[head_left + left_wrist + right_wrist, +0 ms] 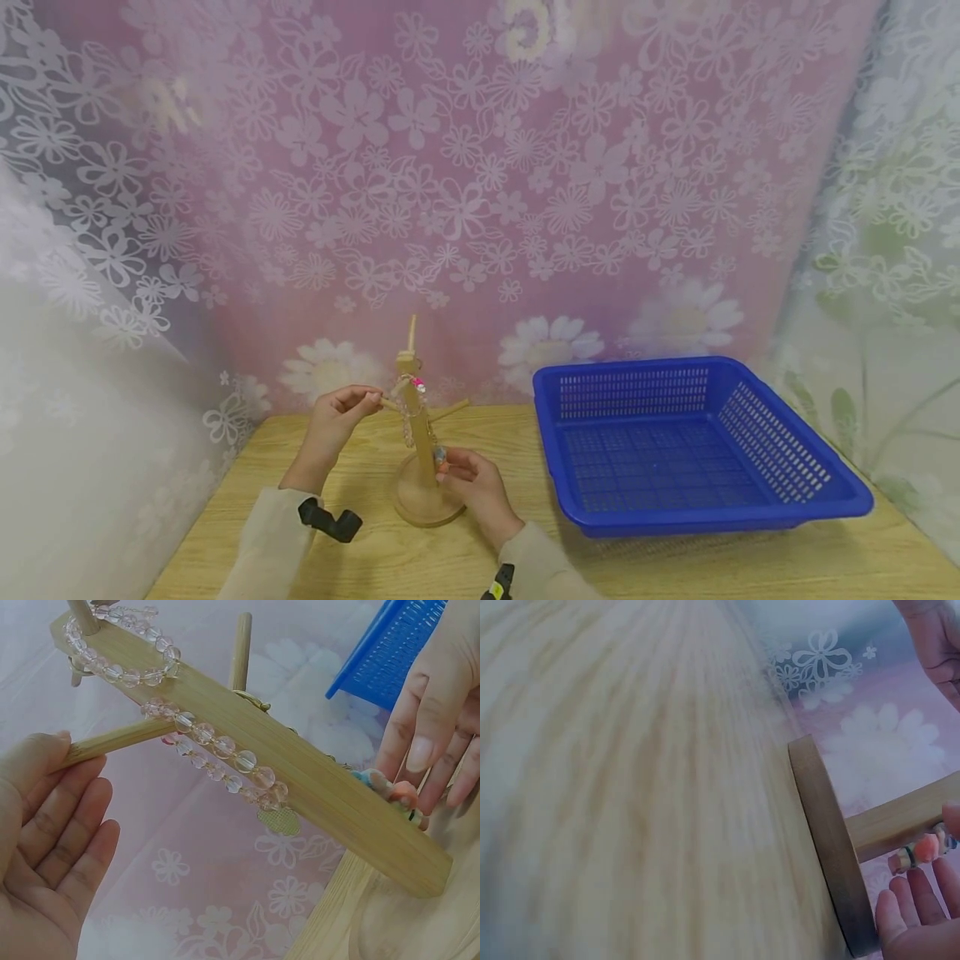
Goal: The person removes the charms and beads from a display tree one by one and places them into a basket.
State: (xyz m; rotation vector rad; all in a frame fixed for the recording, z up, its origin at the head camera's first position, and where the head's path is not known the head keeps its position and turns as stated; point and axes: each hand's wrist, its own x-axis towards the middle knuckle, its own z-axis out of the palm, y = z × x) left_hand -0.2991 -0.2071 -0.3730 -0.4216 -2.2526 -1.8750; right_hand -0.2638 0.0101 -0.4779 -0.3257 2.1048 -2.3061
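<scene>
A wooden jewellery stand (423, 433) with several pegs stands upright on a round base (427, 507). My left hand (335, 425) pinches the end of a side peg (120, 740) between thumb and fingers. Over that peg hangs a clear and pale pink bead bracelet (245, 760) with a pale disc charm (278, 821). A similar bead bracelet (112, 673) loops round a higher peg. Low beside the post, my right hand (480, 496) is at a colourful charm (926, 847) on a thin chain. Its fingers look mostly straight around the charm; firm contact is hard to tell.
To the right of the stand sits a blue plastic basket (555, 467) with slotted walls. The wood-grain table (360, 567) runs beneath everything. A pink floral curtain (480, 208) hangs right behind the table.
</scene>
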